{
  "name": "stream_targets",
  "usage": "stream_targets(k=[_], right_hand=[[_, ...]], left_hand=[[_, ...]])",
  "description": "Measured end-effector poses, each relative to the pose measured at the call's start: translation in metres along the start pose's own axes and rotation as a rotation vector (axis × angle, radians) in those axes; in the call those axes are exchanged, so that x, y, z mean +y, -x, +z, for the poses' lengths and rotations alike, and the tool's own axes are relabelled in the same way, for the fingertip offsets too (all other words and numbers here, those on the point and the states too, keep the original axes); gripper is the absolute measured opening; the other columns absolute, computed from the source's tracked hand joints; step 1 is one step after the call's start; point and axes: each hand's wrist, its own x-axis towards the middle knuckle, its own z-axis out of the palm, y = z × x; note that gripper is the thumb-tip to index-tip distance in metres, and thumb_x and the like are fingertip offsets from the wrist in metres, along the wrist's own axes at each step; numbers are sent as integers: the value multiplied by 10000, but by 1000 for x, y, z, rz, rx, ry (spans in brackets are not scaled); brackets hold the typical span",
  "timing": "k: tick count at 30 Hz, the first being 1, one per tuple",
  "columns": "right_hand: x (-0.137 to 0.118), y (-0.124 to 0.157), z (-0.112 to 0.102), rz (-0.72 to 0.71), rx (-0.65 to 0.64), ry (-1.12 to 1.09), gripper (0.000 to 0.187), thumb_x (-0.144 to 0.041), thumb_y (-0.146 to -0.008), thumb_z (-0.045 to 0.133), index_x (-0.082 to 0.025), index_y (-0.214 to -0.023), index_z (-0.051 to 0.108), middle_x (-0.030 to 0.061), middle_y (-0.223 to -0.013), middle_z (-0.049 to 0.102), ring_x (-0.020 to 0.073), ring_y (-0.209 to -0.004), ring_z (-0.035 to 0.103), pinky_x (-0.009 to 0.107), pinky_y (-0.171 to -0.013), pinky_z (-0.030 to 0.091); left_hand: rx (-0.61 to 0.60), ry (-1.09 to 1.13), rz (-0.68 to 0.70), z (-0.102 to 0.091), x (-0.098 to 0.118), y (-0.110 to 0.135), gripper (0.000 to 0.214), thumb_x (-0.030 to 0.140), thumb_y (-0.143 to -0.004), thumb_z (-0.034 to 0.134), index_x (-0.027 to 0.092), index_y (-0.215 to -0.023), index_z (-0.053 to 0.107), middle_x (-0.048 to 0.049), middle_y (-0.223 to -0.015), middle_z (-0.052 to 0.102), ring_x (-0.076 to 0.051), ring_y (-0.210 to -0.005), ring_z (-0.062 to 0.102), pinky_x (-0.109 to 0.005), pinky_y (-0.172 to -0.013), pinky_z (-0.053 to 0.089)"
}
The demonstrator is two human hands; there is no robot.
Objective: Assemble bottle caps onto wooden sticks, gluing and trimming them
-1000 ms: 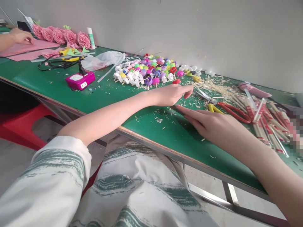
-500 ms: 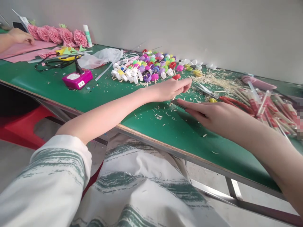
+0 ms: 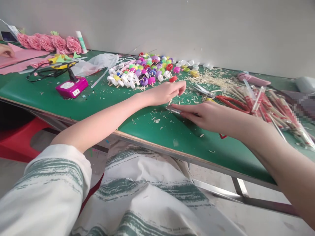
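Over the green tabletop [image 3: 147, 127], strewn with curled shavings, the person's right hand [image 3: 206, 113] grips a flat metal blade [image 3: 173, 109], index finger extended along it. Just beyond, the left hand [image 3: 169, 91] curls around a thin pale wooden stick [image 3: 170, 102], whose lower end pokes out near the blade's tip. Past the right hand lie scissors with silver blades and red and yellow handles [image 3: 203, 90]. Farther back, a heap of multicoloured round plastic caps with wooden sticks [image 3: 151, 80] spreads toward the grey wall [image 3: 172, 29].

No lettering or numbers can be read anywhere.
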Motion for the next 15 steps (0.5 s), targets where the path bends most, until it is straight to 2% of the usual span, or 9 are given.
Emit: stream_targets(k=[4,6,9,11,15], right_hand=[[0,2,3,51,-16,-30,449,-363,-980,318,-371,-1394,489,-41,-507,488,103,-415,386,233,-456,280],[2,4,6,52,6,-48,447,-385,-980,314,-361,-1383,507,-34,-542,553,100,-406,404,227,-444,286],[6,6,12,28,93,-39,447,-386,-976,320,-357,-1380,509,-3,-779,709,105,-461,503,226,-459,338],[8,7,14,6,172,37,444,-374,-975,328,-357,-1380,509,16,-922,738,119,-519,564,233,-475,355],[9,7,16,-35,264,194,438,-360,-982,326,-332,-1372,524,30,-980,742,140,-574,615,243,-462,326]], left_hand=[[8,-13,16,-2,3,0,191,171,-924,261,223,-895,442,-65,-858,559,-176,-709,515,-311,-656,363],[2,-6,11,-3,4,1,183,173,-925,261,222,-900,435,-62,-848,549,-169,-684,503,-309,-643,355],[4,15,-2,-3,5,1,162,172,-921,268,220,-904,421,-51,-810,524,-160,-643,473,-309,-627,350],[5,32,-16,-3,6,2,148,170,-915,273,220,-903,412,-39,-776,506,-157,-620,454,-311,-619,351],[-7,46,-39,-3,9,2,138,173,-909,274,218,-903,404,-28,-736,489,-155,-588,440,-316,-606,349]])
